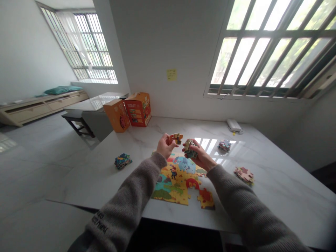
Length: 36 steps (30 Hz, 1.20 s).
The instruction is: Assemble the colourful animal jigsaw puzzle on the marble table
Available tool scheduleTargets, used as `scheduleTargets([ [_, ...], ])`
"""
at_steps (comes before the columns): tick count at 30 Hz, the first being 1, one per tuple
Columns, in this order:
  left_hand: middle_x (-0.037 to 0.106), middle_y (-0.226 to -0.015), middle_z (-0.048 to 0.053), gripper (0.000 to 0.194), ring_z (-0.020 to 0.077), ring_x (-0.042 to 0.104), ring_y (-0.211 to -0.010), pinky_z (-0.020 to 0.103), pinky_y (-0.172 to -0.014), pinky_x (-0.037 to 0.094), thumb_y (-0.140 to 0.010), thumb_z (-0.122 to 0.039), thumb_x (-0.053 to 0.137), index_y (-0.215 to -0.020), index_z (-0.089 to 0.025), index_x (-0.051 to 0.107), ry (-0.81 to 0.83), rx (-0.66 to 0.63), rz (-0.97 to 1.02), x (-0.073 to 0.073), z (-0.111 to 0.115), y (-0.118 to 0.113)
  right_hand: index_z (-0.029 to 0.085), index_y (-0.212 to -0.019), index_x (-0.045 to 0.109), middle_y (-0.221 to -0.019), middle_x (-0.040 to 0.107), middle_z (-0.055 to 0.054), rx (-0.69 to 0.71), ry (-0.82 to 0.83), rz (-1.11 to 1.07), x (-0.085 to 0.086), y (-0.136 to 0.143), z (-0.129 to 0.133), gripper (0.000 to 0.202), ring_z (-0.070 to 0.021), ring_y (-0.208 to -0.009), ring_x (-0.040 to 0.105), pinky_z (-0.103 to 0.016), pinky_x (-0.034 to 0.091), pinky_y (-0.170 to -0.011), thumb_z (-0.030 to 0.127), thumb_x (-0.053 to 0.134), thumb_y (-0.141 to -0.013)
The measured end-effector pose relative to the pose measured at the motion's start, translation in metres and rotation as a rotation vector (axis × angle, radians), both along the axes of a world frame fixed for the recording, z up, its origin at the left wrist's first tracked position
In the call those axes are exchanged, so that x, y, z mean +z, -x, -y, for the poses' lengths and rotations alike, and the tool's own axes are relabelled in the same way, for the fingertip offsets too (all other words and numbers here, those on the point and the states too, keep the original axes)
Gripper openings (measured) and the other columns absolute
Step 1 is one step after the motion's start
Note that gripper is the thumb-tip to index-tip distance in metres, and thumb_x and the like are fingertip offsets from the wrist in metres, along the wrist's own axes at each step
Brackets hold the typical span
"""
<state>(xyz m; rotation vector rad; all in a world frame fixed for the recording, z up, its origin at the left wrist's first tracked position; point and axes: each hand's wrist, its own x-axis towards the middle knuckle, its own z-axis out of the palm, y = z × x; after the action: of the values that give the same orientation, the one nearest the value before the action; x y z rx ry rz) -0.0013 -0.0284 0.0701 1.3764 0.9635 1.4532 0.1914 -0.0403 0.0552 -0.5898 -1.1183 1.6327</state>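
My left hand [165, 146] pinches a jigsaw puzzle piece [177, 138] in yellow, red and dark colours, held up above the table. Close by on the right, my right hand [198, 154] is wrapped round a stack of puzzle pieces [190, 148]; a small gap separates it from the left hand's piece. Below both hands lies a partly joined jigsaw puzzle [170, 185] showing a blue elephant, a green crocodile and a small figure on yellow ground. Its right side has a ragged edge, where a red and yellow section [206, 198] sits. My forearms cover parts of the puzzle.
Piles of puzzle pieces lie around: a blue-green pile [123, 161] at left, a pinkish pile [244, 175] and a mixed pile [224, 145] at right. Two orange boxes [138, 110] stand at the back left. A white device [234, 126] lies at the back right of the marble-patterned table [99, 182].
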Motion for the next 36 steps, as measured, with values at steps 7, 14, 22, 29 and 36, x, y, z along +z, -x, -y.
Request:
scheduleTargets([
  [7, 0.071, -0.082, 0.004, 0.035, 0.0162, 0.073, -0.073, 0.035, -0.075, 0.063, -0.077, -0.021, 0.079, -0.09, -0.016, 0.046, 0.284, -0.153, 0.423, -0.015, -0.002, 0.021, 0.021, -0.114, 0.058, -0.081, 0.069, -0.002, -0.399, -0.162, 1.089, 0.005, -0.025, -0.06, 0.038, -0.0128, -0.059, 0.063, -0.021, 0.047, -0.048, 0.035, 0.067, -0.08],
  [14, 0.074, -0.077, 0.006, 0.053, 0.0244, 0.075, -0.069, 0.038, -0.062, 0.064, -0.071, -0.036, 0.087, -0.094, -0.018, 0.043, 0.321, -0.236, 0.275, -0.032, 0.001, 0.033, 0.017, -0.095, 0.07, -0.086, 0.072, -0.011, -0.426, -0.139, 1.576, -0.003, -0.036, -0.115, 0.032, -0.0248, -0.078, 0.068, -0.031, 0.051, -0.067, 0.032, 0.076, -0.068],
  [22, 0.075, -0.071, 0.005, 0.069, 0.0215, 0.073, -0.06, 0.033, -0.056, 0.062, -0.056, -0.056, 0.089, -0.096, -0.016, 0.051, 0.322, -0.232, 0.18, -0.034, 0.013, 0.03, 0.024, -0.127, 0.064, -0.134, 0.056, -0.017, -0.444, -0.168, 1.733, -0.02, -0.025, -0.126, 0.063, -0.0413, -0.127, 0.047, -0.054, 0.04, -0.101, 0.048, 0.074, -0.07],
  [29, 0.073, -0.066, 0.002, 0.071, 0.0204, 0.07, -0.052, 0.032, -0.047, 0.06, -0.056, -0.061, 0.088, -0.097, -0.016, 0.052, 0.353, -0.218, 0.165, -0.046, 0.014, 0.026, 0.019, -0.142, 0.049, -0.133, 0.059, -0.016, -0.449, -0.262, 1.599, -0.015, -0.044, -0.119, 0.06, -0.0292, -0.122, 0.056, -0.04, 0.043, -0.101, 0.054, 0.047, -0.093],
  [36, 0.073, -0.07, 0.003, 0.067, 0.0216, 0.071, -0.056, 0.033, -0.05, 0.061, -0.058, -0.057, 0.088, -0.098, -0.016, 0.052, 0.341, -0.237, 0.168, -0.047, 0.015, 0.026, 0.018, -0.136, 0.055, -0.129, 0.063, -0.013, -0.503, -0.386, 1.488, -0.029, -0.065, -0.095, 0.043, -0.0221, -0.123, 0.055, -0.036, 0.042, -0.104, 0.028, 0.033, -0.1],
])
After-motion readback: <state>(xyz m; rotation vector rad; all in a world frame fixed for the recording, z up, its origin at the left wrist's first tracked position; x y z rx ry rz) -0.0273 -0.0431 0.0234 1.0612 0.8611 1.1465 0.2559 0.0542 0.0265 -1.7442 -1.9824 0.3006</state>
